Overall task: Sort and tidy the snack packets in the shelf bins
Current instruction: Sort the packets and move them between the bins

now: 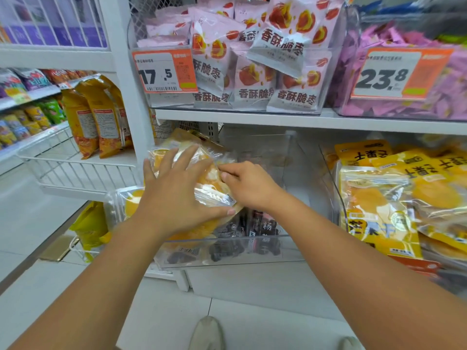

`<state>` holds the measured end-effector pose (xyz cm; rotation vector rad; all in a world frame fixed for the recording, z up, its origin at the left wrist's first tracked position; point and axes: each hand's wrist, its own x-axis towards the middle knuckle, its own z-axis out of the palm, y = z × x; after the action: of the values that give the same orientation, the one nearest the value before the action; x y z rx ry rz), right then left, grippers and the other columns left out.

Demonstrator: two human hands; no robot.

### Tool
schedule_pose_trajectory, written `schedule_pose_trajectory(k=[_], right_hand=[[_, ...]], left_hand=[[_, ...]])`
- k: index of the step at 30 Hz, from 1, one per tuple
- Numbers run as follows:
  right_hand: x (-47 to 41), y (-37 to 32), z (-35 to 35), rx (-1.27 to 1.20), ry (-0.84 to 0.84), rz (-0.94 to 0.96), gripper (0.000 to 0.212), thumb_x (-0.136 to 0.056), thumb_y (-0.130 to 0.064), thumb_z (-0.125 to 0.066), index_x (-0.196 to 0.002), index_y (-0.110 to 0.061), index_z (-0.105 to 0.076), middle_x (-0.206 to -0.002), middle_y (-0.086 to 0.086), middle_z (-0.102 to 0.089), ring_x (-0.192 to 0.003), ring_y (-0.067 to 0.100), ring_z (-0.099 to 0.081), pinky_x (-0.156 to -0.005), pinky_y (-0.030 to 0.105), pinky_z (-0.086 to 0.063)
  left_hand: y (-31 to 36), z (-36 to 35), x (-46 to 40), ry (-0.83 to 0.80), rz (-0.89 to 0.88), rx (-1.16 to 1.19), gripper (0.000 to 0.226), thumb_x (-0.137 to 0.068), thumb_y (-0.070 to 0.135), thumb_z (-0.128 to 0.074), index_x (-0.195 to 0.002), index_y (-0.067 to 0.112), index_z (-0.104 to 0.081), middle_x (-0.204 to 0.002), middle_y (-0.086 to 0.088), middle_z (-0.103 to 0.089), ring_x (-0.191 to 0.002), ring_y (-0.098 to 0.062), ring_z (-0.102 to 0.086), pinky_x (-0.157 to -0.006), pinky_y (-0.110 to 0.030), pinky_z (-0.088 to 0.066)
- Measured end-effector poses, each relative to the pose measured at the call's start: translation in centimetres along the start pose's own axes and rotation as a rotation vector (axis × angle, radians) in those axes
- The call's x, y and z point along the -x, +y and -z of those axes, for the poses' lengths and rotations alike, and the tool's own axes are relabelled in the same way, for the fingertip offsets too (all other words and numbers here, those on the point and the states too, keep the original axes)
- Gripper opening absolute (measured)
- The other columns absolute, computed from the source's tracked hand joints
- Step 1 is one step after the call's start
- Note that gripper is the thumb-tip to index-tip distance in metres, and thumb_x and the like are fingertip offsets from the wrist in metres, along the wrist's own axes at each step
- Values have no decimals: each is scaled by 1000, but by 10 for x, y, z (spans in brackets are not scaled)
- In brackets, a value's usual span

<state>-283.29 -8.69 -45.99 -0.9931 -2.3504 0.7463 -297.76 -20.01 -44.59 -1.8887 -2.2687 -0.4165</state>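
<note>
Clear packet (209, 180) of yellow-orange snack, held over the left part of the clear lower bin (227, 251). Its long axis runs from upper left, deep in the shelf, to lower right, toward the bin's front; the barcoded end points to the lower right. Left hand (174, 195) lies on top of the packet, fingers spread and nearly straight, thumb hooked under the near edge, so the packet is grasped between palm and thumb. Right hand (246, 184) meets the packet's right edge, fingers curled and pinching the film. A second yellow packet (131, 200) lies just left of the held one, partly beneath the left wrist. Dark packets (255, 236) stand in the bin below and in front. Right of the bin, a neighbouring bin holds yellow bags (394, 198). On the shelf above, pink packets (255, 79) fill a bin tagged 17.5 (164, 72); purple sweets (449, 92) sit beside it behind a tag reading 23.8 (394, 74).
</note>
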Motion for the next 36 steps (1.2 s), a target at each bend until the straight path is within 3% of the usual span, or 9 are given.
schedule_pose_trajectory(k=[3, 5, 8, 20, 26, 28, 31, 33, 36], right_hand=[[11, 6, -1, 58, 142, -13, 31, -98, -17, -51, -122, -22, -69, -110, -3, -73, -105, 20, -64, -93, 34, -50], [15, 10, 0, 44, 209, -31, 32, -98, -19, -54, -127, -20, -67, -121, -3, -71, -114, 18, -62, -94, 25, -44], [17, 6, 4, 33, 215, -10, 30, -98, -20, -55, -123, -20, -69, -120, -3, -70, -113, 15, -61, -90, 21, -41], [27, -15, 18, -3, 217, 98, 26, -96, -23, -60, -120, -21, -70, -117, -8, -71, -113, 11, -61, -101, 34, -47], [67, -16, 69, 237, 160, 139, 33, -95, -28, -60, -127, -22, -64, -125, -4, -67, -117, 15, -60, -100, 37, -49], [94, -2, 100, 435, 150, 32, 31, -93, -38, -60, -122, -26, -66, -122, -5, -68, -114, 20, -62, -94, 41, -52], [140, 35, 147, 597, 363, -259, 36, -88, -46, -64, -117, -25, -68, -116, 0, -70, -108, 26, -64, -87, 40, -53], [163, 54, 170, 583, 450, -437, 50, -84, -55, -67, -119, -19, -67, -114, 2, -70, -106, 27, -64, -84, 38, -52], [171, 66, 177, 471, 356, -537, 63, -75, -71, -68, -106, -16, -67, -102, 2, -68, -92, 22, -63, -73, 35, -50]], left_hand=[[2, -4, 2, 13, -14, 52, 114, -50, 101, -38, -149, 46, -30, -165, 15, -5, -152, -22, -5, -120, -61, -6], [1, -7, 3, 27, -28, 84, 114, -51, 99, -40, -150, 43, -30, -165, 17, -3, -152, -22, -5, -121, -58, -6], [1, -6, 3, 56, -44, 112, 111, -55, 96, -44, -151, 44, -30, -166, 15, -6, -153, -21, -3, -121, -59, -6], [5, 7, 9, 145, -93, 157, 99, -67, 88, -51, -152, 42, -29, -162, 12, -21, -152, -18, -12, -120, -62, -12], [50, 17, 5, 449, -281, 395, 54, -83, 52, -71, -125, 19, -64, -129, 4, -60, -123, -15, -53, -105, -44, -42], [84, 14, 4, 400, -335, 502, 44, -84, 46, -71, -118, 18, -67, -117, 5, -64, -110, -13, -58, -96, -33, -47], [140, 2, 0, 175, -371, 534, 49, -84, 53, -70, -123, 23, -62, -121, 8, -61, -112, -12, -56, -95, -33, -48], [176, -4, -6, 104, -370, 471, 61, -82, 59, -70, -131, 24, -57, -129, 7, -57, -118, -16, -53, -99, -36, -47], [214, -16, -18, -66, -357, 335, 97, -71, 74, -69, -147, 23, -38, -149, 1, -41, -136, -23, -38, -110, -43, -39]])
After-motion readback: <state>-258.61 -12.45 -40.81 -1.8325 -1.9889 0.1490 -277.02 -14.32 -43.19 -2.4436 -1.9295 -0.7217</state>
